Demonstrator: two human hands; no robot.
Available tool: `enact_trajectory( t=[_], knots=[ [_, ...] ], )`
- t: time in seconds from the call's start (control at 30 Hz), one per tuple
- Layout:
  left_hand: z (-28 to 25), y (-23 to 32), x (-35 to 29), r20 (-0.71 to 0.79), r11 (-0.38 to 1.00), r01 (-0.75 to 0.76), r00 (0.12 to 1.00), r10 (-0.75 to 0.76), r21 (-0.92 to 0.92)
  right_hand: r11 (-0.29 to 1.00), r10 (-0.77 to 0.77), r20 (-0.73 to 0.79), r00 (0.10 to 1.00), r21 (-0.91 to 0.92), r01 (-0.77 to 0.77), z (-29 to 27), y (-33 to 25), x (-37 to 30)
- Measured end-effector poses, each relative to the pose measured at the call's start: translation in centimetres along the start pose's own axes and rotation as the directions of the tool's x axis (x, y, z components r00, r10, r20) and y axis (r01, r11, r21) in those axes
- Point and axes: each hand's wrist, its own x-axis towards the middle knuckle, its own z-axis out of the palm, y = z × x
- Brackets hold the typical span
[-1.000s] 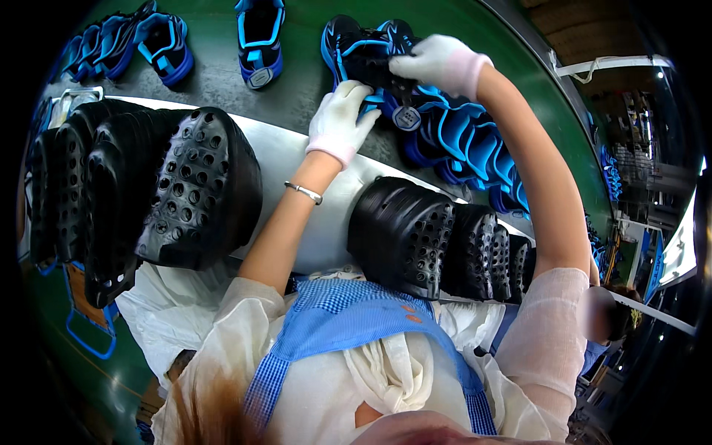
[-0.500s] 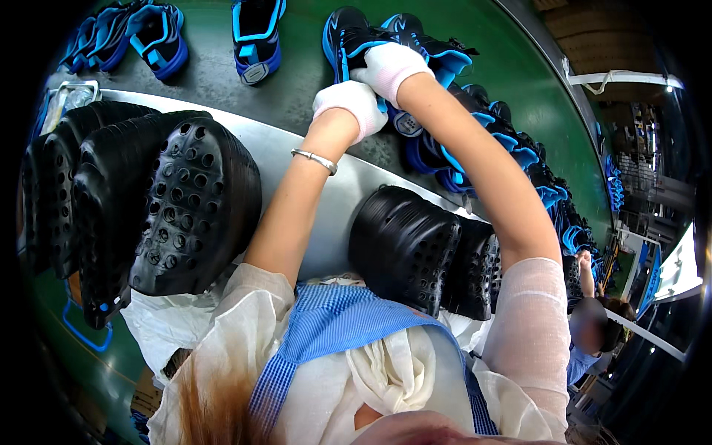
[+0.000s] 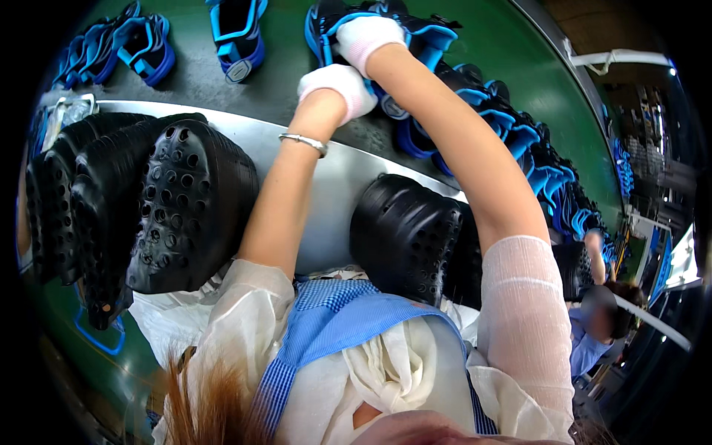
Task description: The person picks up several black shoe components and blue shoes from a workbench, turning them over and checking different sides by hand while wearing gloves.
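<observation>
Both my hands wear white gloves with pinkish cuffs and meet at a black-and-blue sneaker [image 3: 317, 35] on the green work surface. My left hand [image 3: 337, 87] is closed at the near, heel end of that sneaker; its fingertips are hidden. My right hand [image 3: 371, 41] lies over the shoe's opening, with fingers curled in against it and partly out of sight. Just right of my right hand stands another sneaker [image 3: 434, 41] with bright blue lining.
A row of sneakers [image 3: 519, 141] runs off to the right, past my right forearm. More sneakers [image 3: 144, 48] stand at the far left. Big black perforated moulded pieces [image 3: 189, 200] sit on the near metal ledge [image 3: 319, 200]. Another person [image 3: 593, 326] works at the right.
The view has shifted, so the shoes sit higher and further left. My hands stay at the same sneaker, the right one slightly further over its opening.
</observation>
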Motion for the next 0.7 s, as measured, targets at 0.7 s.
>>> enact_trajectory(
  t=[0.7],
  knots=[
    [2.2, 1.9, -0.2, -0.429, 0.973, -0.231, 0.876, 0.22, 0.027, 0.959, -0.148, 0.153, 0.977, 0.262, 0.104, 2.7, 8.8, -17.6]
  ],
)
